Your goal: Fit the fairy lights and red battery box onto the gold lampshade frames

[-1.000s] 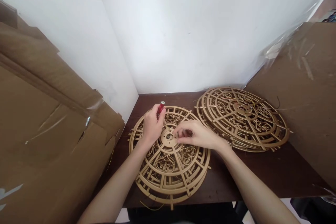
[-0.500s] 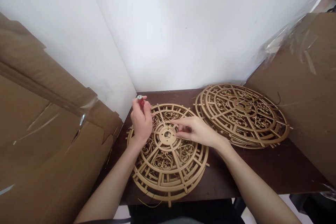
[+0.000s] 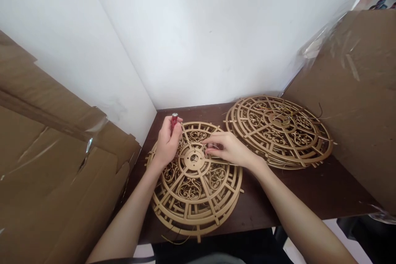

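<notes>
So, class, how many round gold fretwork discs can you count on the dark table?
2. One disc lies near the front under both hands; the other disc lies at the back right. Each looks stacked, so more may be hidden beneath.

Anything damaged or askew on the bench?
The near gold disc overhangs the table front edge, loose wire dangling beneath. The cardboard on the left is torn, tape peeling. Nothing spilled.

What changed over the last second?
The left hand, gripping the red tool, drew back left off the hub and tipped the tool upright. The right hand shifted slightly on the near disc, fingers now just right of the hub. Disc stack, table and cardboard unchanged.
</notes>
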{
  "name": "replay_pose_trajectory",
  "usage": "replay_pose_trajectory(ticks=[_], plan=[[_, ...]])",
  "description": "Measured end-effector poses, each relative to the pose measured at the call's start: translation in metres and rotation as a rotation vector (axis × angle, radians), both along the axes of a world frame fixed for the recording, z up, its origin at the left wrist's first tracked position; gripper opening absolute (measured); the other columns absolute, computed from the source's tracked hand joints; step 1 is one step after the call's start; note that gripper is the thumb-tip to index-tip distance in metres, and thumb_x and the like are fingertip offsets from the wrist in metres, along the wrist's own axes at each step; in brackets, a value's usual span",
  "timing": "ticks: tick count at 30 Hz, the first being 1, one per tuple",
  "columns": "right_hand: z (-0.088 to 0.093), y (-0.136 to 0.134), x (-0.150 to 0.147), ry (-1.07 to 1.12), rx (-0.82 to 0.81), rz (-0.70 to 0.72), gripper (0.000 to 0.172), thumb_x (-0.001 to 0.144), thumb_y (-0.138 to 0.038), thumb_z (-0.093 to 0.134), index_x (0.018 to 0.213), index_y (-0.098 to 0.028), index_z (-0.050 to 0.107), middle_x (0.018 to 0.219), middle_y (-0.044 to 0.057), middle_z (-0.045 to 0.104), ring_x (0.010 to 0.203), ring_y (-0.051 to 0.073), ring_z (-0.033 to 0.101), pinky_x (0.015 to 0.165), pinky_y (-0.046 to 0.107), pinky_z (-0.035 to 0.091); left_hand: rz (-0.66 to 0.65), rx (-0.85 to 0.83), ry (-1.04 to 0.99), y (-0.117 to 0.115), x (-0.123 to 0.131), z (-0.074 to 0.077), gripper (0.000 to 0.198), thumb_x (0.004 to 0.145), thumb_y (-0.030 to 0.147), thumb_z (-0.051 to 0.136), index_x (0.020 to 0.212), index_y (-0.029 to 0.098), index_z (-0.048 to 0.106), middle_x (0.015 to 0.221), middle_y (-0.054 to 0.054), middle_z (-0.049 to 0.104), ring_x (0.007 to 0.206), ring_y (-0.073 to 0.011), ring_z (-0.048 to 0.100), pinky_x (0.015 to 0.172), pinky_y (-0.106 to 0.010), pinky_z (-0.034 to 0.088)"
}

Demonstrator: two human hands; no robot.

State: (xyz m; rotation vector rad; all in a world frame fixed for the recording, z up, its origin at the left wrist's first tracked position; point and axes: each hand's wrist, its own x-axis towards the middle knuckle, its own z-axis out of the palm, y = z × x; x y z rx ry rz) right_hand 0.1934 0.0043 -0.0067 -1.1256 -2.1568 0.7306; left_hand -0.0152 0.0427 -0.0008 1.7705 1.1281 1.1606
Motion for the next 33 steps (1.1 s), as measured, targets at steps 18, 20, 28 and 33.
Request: replay_pose_trajectory(ticks=[18,20,28,33], plan=[[0.005,-0.002,-0.005,0.395,-0.340,0.075,0.019,0.081,-0.031,0.066,0.083,-0.014,0.072,0.077,0.005,0.070,0.071,0.016,0.063,0.069,0.028,0.050,-0.498,-0.326,0.253,-0.014,0.008,0.014,0.021,0.074,0.024,0.061,0.082,0.020,0.042,0.076,0.003,0.056,0.059,-0.0096,0.049,0.053,-0.023,0.039],[0.006,-0.003,-0.005,0.463,-0.362,0.041,0.018,0.081,-0.032,0.065,0.081,-0.015,0.071,0.076,0.004,0.070,0.071,0.015,0.064,0.071,0.029,0.051,-0.512,-0.307,0.262,-0.015,0.009,0.014,0.021,0.074,0.025,0.062,0.079,0.020,0.042,0.076,0.002,0.060,0.062,-0.0115,0.052,0.058,-0.025,0.041],[0.004,0.001,-0.003,0.625,-0.399,-0.054,0.024,0.073,-0.037,0.072,0.081,-0.014,0.071,0.071,0.003,0.068,0.060,0.012,0.059,0.060,0.026,0.051,-0.568,-0.350,0.144,-0.012,0.011,0.008,0.015,0.081,0.025,0.058,0.094,0.016,0.059,0.084,-0.006,0.070,0.081,-0.0190,0.066,0.077,-0.033,0.049],[0.002,0.001,-0.003,0.552,-0.166,-0.210,0.025,0.084,-0.036,0.061,0.097,-0.016,0.066,0.080,0.004,0.068,0.068,0.014,0.061,0.065,0.028,0.052,-0.506,-0.278,0.219,-0.012,0.011,0.008,0.015,0.080,0.030,0.060,0.082,0.015,0.063,0.074,-0.005,0.068,0.067,-0.0164,0.062,0.066,-0.030,0.048]])
